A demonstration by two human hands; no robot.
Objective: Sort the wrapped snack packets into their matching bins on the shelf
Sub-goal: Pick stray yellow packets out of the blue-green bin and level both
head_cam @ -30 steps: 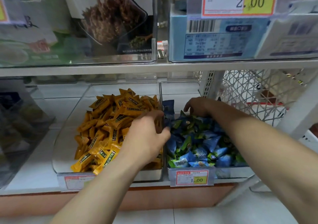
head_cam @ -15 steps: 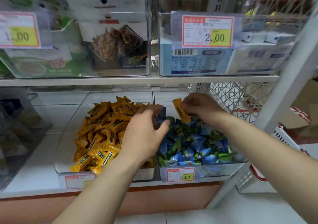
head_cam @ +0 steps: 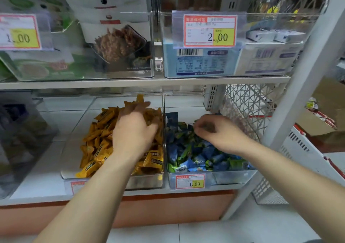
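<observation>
On the lower shelf (head_cam: 37,192) two clear bins stand side by side, their walls touching near the middle of the shelf. The left bin (head_cam: 74,141) holds a heap of yellow packets (head_cam: 100,140), piled higher toward its back edge. The right bin (head_cam: 229,177) holds blue and green packets (head_cam: 196,158), and a red-bordered price tag (head_cam: 190,181) is fixed at its front left corner.

The left hand (head_cam: 134,130) hovers over the right half of the yellow heap, its fingers reaching toward the back edge of the bin. A single yellow packet (head_cam: 140,99) stands up at its fingertips (badly blurred), and I cannot tell whether the fingers pinch it or are already apart from it.

The right hand (head_cam: 222,130) is over the back of the right bin, palm down, with its fingers curled toward the blue and green heap. The fingertips touch or nearly touch the packets there; whether they have hold of one cannot be told. A dark blue packet (head_cam: 171,118) stands upright in that bin's back left corner, against the wall it shares with the left bin.

On the upper shelf (head_cam: 130,83) more clear bins hold boxed and bagged goods, with a tag reading 2.00 (head_cam: 210,30) on the right one. A white wire basket (head_cam: 248,102) is beyond the shelf's right edge.
</observation>
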